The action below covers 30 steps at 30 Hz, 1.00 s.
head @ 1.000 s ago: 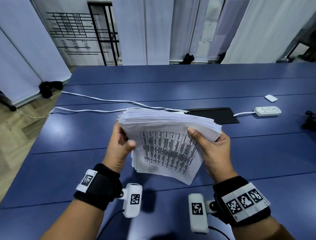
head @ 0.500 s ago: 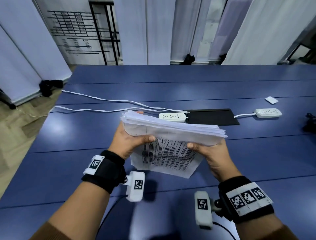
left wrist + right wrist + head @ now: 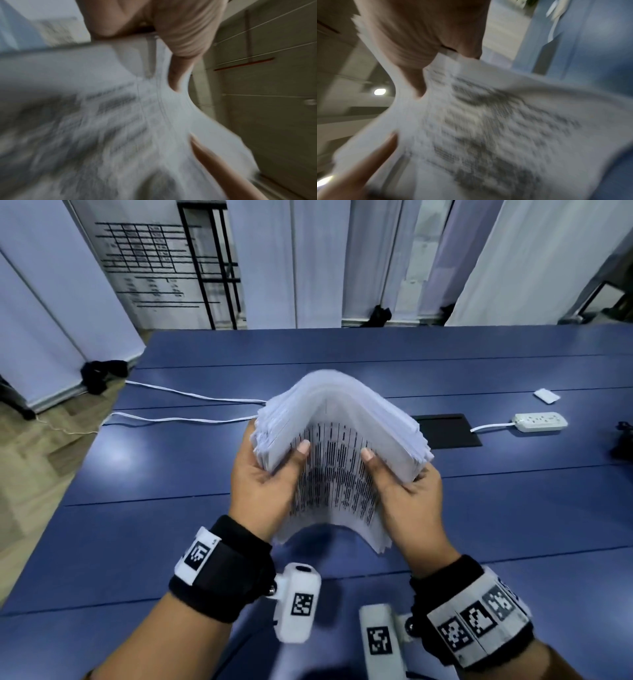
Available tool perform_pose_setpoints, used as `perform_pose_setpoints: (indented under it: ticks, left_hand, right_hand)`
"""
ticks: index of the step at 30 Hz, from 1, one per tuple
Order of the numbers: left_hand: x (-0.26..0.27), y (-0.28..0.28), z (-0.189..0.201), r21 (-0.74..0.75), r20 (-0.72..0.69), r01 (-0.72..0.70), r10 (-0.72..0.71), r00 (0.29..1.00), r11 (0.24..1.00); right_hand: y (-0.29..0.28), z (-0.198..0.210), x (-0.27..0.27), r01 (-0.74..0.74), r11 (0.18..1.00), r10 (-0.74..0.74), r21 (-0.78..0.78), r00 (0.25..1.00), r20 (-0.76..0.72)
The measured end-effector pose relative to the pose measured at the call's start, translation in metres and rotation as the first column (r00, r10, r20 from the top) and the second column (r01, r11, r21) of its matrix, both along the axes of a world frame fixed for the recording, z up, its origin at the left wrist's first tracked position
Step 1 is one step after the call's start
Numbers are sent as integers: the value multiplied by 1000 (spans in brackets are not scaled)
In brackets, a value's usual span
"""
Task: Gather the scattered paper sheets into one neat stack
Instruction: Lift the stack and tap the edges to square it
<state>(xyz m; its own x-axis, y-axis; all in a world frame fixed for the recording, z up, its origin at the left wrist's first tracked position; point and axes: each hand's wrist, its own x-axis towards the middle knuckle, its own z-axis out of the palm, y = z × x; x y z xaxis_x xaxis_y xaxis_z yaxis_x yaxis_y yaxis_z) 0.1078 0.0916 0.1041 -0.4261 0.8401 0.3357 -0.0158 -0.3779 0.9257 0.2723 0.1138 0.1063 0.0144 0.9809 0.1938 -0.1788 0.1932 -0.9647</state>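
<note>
Change: a moment ago I held the paper stack (image 3: 337, 453) nearly flat; now it arches upward, ridge at 12 o'clock, side edges drooping.
Meaning: I judge this loosens the sheets for squaring.
Grip: my left hand (image 3: 263, 491) and right hand (image 3: 409, 501) each clamp one side, thumbs on the printed face.
Location: aloft above the blue table (image 3: 171, 474).
Axis: ridge runs 12 to 6 o'clock; printed face toward me.

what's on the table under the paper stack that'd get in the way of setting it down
Nothing visible. Both the left hand and right hand grip the bowed paper stack above bare blue table; the power strip lies far right.
</note>
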Motion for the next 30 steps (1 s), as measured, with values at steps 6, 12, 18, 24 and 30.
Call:
perform_pose_setpoints:
  ticks: [6, 12, 18, 24, 30]
  left_hand:
    - [-41, 3, -31, -229, 120, 225, -202, 972, 947]
    - [-30, 13, -7, -98, 75, 358, -352, 933, 928]
    - [-46, 12, -11, -146, 94, 378, -367, 925, 914]
    - [-33, 8, 4, -90, 86, 414, -407, 909, 906]
    - [-40, 4, -15, -200, 106, 325, -310, 945, 924]
  right_hand:
    - [15, -19, 36, -159, 958, 172, -239, 985, 35]
    - [26, -4, 30, -237, 963, 230, -129, 971, -71]
    - [32, -9, 46, -275, 952, 280, -135, 960, 19]
    - [31, 7, 36, -288, 955, 283, -78, 957, -66]
    - [27, -27, 42, -311, 908, 325, -282, 946, 5]
